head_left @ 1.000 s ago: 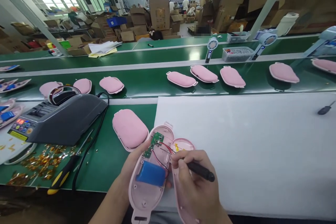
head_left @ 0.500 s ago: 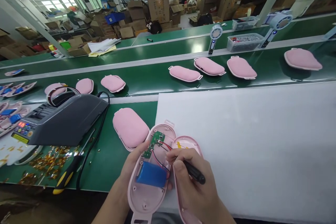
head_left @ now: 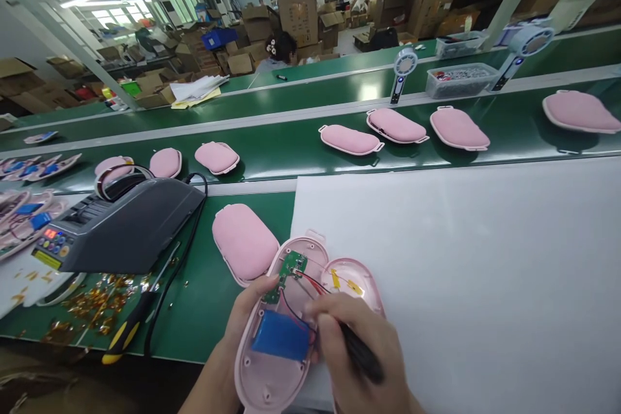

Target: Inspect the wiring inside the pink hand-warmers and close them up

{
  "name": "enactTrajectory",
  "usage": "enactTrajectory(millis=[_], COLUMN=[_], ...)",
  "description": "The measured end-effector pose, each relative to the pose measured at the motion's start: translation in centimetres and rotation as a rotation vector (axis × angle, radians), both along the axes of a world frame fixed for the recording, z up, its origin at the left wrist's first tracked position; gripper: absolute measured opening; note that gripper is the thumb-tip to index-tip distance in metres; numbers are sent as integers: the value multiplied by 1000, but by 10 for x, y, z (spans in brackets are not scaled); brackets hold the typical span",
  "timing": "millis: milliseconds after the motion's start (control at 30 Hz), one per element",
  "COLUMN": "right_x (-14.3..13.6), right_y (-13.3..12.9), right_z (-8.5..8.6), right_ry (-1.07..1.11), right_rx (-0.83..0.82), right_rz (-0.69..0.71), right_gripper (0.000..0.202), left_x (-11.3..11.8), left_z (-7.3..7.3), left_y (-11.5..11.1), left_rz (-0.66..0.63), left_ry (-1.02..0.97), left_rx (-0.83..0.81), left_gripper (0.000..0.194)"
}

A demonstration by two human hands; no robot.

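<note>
Through my head camera I have the open pink shell (head_left: 274, 380) low and near the middle of my view, tilted over the near edge of the white sheet (head_left: 460, 259). My left hand (head_left: 237, 326) grips it by its left side: the thumb lies over the rim beside the green circuit board (head_left: 294, 264), and fingertips show at the opposite rim, just right of the blue battery (head_left: 280, 335). The battery sits below the board, between the thumb and those fingertips.

My right hand (head_left: 361, 343) has its fingers closed around the black-handled tool (head_left: 363, 356), pen-fashion, its dark handle slanting down to the right. Those fingertips hover over the shell's right rim, beside the red and black wires (head_left: 312, 283) and to the right of the board; I can't tell whether they touch the wires. The second pink half (head_left: 371, 281), with yellow strips inside, lies partly under my right hand.

A padded pink case (head_left: 246, 242) rests on the green table (head_left: 201, 317) just beyond my left thumb. Farther left I see the grey tape machine (head_left: 130, 229) and a yellow-and-black screwdriver (head_left: 130, 330).
</note>
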State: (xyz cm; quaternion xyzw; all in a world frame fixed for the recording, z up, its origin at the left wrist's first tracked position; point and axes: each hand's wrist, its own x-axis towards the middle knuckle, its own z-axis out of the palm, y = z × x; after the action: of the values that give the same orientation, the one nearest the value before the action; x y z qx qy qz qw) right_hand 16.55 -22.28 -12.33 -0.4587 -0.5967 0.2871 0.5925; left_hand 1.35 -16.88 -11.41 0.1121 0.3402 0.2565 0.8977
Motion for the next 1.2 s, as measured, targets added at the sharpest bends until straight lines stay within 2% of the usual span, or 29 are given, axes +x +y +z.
enactTrajectory(millis=[100,167,300,400,533,700,800,900,967,1033,1133,1200], right_x=[18,34,68,83,90,72,49,30,23,18,11,3], right_y=[-4,2,21,20,-3,-25,-25,-20,-17,-14,-10,-7], right_z=[3,-1,-20,-31,-39,-45,-37,-20,-7,5,16,19], right_ry=[-5,-192,-736,-879,-777,-610,-413,-106,49,57,-57,-27], right_rx=[95,105,-4,-70,-96,-413,-591,-633,-631,-610,-522,-488], right_rz=[-188,-265,-213,-237,-373,-183,-221,-221,-176,-172,-218,-199], right_gripper=[18,14,8,18,28,40,45,46,47,47,42,40], left_x=[-6,-8,-9,-10,-14,-19,-25,-30,-30,-26,-19,-17], left_z=[-3,-4,-5,-7,-13,-22,-25,-24,-21,-15,-6,-1], left_y=[2,3,3,1,-2,-6,-10,-14,-18,-21,-27,-30], left_rz=[-73,-98,-106,-82,-5,178,217,249,227,207,275,356], left_ry=[-39,-45,-48,-64,-61,18,32,36,12,19,203,351], left_rx=[-5,-2,32,67,83,149,194,234,242,292,445,543], left_gripper=[57,61,62,56,48,25,21,18,19,23,45,60])
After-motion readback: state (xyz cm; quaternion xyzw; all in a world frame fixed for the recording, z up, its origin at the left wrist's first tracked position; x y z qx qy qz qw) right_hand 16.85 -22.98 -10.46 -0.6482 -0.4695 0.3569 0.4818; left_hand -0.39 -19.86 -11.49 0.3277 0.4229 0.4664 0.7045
